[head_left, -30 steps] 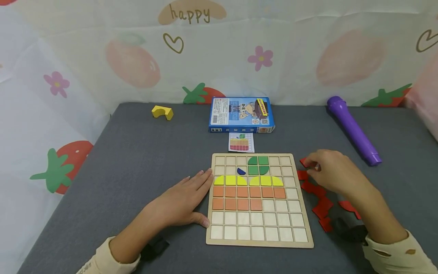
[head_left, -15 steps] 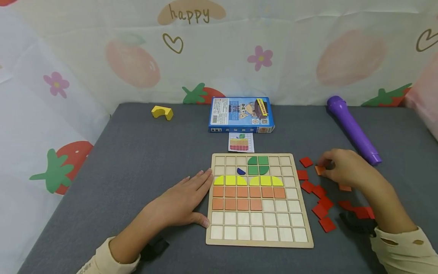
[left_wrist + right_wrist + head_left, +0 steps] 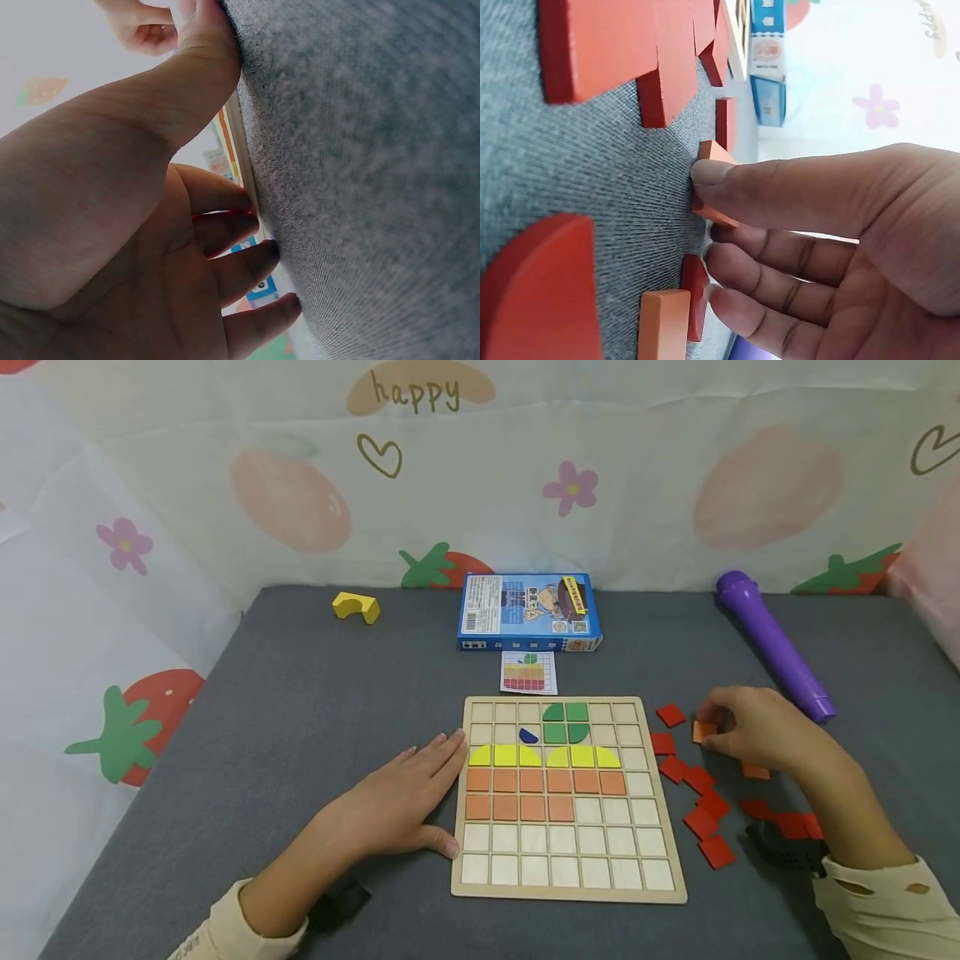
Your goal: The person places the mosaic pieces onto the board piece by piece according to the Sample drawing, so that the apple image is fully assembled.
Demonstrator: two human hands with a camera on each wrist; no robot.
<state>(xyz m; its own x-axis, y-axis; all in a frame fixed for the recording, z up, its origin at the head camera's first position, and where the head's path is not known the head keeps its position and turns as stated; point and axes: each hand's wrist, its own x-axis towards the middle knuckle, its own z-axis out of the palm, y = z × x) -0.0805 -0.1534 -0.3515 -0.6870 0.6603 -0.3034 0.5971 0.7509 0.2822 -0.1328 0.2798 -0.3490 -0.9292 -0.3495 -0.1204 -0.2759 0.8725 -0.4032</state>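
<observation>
On the grey table lies a square wooden grid board [image 3: 549, 870] holding green, blue, yellow and orange pieces in its upper rows. My left hand [image 3: 397, 802] is spread flat at the board's left edge, thumb and fingertips against the frame. To the right of the board, my right hand [image 3: 757, 727] pinches an orange square tile [image 3: 712, 212] between thumb and fingers, close over the cloth. A second orange tile [image 3: 755, 771] lies under that hand's wrist side. Several red square tiles [image 3: 701, 823] are scattered between board and hand.
Behind the board are a small pattern card [image 3: 528, 672] and a blue box [image 3: 529, 610]. A purple stick-shaped object [image 3: 776, 647] lies at the back right, a yellow arched block [image 3: 356, 607] at the back left. More red pieces [image 3: 791, 825] sit near the right forearm.
My right hand has moved right, away from the red tiles beside the board, and has taken hold of an orange tile. The left hand has stayed put.
</observation>
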